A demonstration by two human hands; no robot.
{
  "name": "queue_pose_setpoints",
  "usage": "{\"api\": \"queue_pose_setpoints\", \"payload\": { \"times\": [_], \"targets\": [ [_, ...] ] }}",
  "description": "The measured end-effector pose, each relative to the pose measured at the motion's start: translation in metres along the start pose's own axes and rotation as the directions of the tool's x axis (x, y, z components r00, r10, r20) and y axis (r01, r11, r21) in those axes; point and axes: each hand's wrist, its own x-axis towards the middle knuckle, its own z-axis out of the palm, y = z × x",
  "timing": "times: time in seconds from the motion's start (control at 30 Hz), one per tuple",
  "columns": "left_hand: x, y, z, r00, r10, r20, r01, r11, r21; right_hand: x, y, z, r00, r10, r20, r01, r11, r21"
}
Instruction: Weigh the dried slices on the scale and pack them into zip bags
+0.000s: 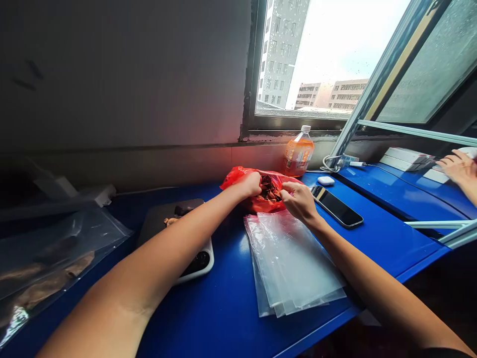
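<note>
Both my hands are at a red plastic bag (238, 175) near the back of the blue table. Inside its opening lie dark reddish-brown dried pieces (271, 189). My left hand (252, 184) is closed on the bag's left side, fingers turned down and partly hidden. On the opposite side, my right hand (297, 199) is closed on the bag's right edge. Several clear plastic bags (294, 268) lie flat just in front of it. Left of these, partly behind my left forearm, a kitchen scale (206, 256) carries some brown and dark dried pieces (170, 221).
An orange drink bottle (299, 151) stands behind the red bag by the window. A phone (337, 206) and a white earbud case (326, 180) lie to the right. A clear bag of brown pieces (55, 268) rests at left. Beyond the metal frame (350, 117) is another person's hand (460, 169).
</note>
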Motion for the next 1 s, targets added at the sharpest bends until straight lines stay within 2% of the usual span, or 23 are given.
{"api": "queue_pose_setpoints", "payload": {
  "times": [0.13, 0.23, 0.33, 0.5, 0.67, 0.8, 0.9, 1.0],
  "targets": [
    [-0.004, -0.015, -0.013, 0.999, -0.007, -0.038, 0.006, 0.999, -0.043, 0.001, 0.002, 0.004, 0.999, -0.049, 0.0, 0.049, 0.997, 0.052],
    [-0.007, -0.017, -0.017, 0.996, -0.029, -0.085, 0.026, 0.999, -0.036, 0.002, 0.002, 0.009, 0.999, -0.046, -0.007, 0.046, 0.997, 0.054],
    [-0.007, -0.004, -0.013, 0.994, -0.013, -0.105, 0.013, 1.0, -0.005, 0.002, 0.003, 0.011, 0.999, -0.036, -0.009, 0.036, 0.998, 0.054],
    [-0.002, 0.018, 0.0, 0.998, -0.001, -0.057, 0.005, 0.998, 0.068, 0.0, 0.005, 0.011, 0.999, -0.016, 0.044, 0.013, 0.998, 0.056],
    [0.005, 0.008, 0.006, 0.999, -0.016, -0.029, 0.018, 0.997, 0.079, 0.0, 0.004, 0.006, 0.978, -0.028, 0.205, 0.054, 0.991, -0.125],
    [0.003, 0.005, 0.008, 0.997, -0.003, -0.083, 0.006, 0.999, 0.044, 0.001, 0.0, 0.003, 0.952, 0.037, 0.303, 0.059, 0.951, -0.304],
    [0.001, 0.013, 0.015, 0.99, -0.009, -0.142, 0.011, 1.0, 0.016, 0.001, 0.0, 0.003, 0.945, 0.053, 0.323, 0.058, 0.945, -0.323],
    [0.001, 0.02, 0.024, 0.985, -0.042, -0.166, 0.04, 0.999, -0.017, 0.0, 0.001, 0.005, 0.956, 0.043, 0.289, 0.056, 0.944, -0.326]
  ]
}}
